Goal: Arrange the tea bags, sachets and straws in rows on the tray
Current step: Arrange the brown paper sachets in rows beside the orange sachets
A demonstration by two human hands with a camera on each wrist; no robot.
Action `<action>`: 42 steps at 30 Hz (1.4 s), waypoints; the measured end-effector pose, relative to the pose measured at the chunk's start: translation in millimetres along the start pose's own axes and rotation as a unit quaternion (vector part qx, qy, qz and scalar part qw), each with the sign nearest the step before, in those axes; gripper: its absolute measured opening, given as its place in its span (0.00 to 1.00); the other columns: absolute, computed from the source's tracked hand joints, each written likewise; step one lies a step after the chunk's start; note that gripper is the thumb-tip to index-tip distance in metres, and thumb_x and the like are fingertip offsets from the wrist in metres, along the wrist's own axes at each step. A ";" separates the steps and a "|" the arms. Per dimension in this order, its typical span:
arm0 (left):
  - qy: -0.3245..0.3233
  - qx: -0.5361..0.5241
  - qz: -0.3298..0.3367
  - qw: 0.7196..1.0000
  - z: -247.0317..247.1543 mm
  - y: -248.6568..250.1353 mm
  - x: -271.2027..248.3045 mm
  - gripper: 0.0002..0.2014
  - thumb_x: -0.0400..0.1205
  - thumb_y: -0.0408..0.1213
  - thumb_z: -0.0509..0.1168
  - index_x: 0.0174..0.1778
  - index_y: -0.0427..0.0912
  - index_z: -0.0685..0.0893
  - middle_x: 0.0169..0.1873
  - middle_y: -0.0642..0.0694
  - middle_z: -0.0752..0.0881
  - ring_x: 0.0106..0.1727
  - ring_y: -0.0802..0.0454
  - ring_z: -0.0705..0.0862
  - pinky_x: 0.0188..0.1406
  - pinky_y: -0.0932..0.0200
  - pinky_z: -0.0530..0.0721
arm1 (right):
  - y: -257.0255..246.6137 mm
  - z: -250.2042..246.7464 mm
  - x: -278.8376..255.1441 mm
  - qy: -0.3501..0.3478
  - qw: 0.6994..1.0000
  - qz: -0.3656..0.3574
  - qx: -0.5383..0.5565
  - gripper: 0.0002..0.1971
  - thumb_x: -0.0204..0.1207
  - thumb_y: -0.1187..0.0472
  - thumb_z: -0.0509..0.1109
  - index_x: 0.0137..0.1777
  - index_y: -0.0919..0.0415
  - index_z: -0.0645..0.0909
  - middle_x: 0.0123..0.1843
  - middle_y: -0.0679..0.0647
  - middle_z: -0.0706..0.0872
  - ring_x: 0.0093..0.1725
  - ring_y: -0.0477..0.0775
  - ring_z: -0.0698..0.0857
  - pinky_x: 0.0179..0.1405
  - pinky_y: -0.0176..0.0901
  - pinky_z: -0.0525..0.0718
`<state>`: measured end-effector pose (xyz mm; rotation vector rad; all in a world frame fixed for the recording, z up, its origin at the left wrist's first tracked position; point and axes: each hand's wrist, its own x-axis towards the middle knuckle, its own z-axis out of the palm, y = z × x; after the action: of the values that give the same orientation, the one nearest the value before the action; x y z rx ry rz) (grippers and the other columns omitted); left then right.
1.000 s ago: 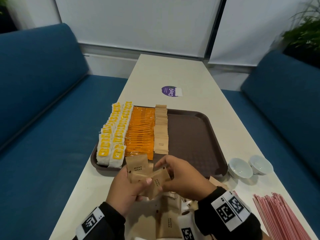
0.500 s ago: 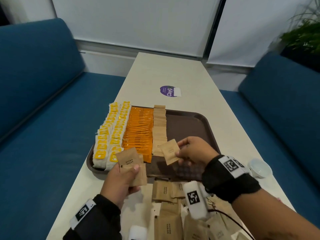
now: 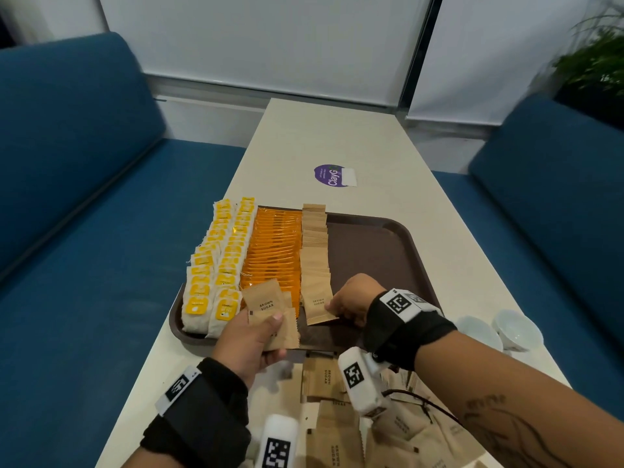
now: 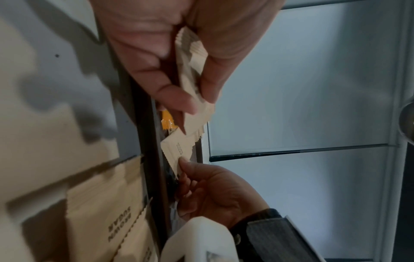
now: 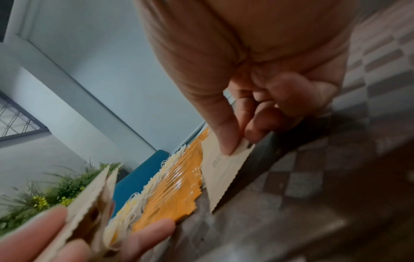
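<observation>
A brown tray [image 3: 378,261] holds rows of yellow-labelled tea bags [image 3: 216,265], orange sachets [image 3: 275,251] and kraft brown-sugar sachets [image 3: 314,244]. My right hand [image 3: 349,304] pinches one brown-sugar sachet [image 3: 317,307] [image 5: 220,170] by its corner at the near end of the kraft row, low over the tray. My left hand [image 3: 251,336] grips a small stack of brown-sugar sachets [image 3: 266,305] [image 4: 190,70] above the tray's near edge. Loose brown-sugar sachets [image 3: 337,437] lie on the table in front of the tray. No straws are in view.
Two small white bowls [image 3: 499,329] stand on the table right of the tray. A purple sticker [image 3: 332,176] lies beyond the tray. Blue benches [image 3: 77,231] flank the narrow table. The tray's right half is bare.
My right hand took one sachet from the left hand's stack, carried it over the tray and lowered it to the near end of the kraft row. The left hand stayed near the tray's edge.
</observation>
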<state>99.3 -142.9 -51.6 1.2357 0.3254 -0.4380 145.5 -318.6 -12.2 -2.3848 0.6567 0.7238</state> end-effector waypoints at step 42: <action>-0.074 -0.005 0.028 0.997 0.9 2.2 -28.7 0.09 0.81 0.27 0.62 0.55 0.43 0.80 0.44 0.40 0.87 0.38 0.48 0.86 0.20 0.63 0.83 | 15.2 -12.4 -58.1 0.017 0.953 -0.218 0.209 0.06 0.76 0.62 0.72 0.52 0.57 0.82 0.47 0.50 0.87 0.39 0.42 0.83 0.31 0.27 0.80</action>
<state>75.4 -139.1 -36.1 1.1929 0.1652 -0.4764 98.2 -320.9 26.7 -2.0439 0.2421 0.3136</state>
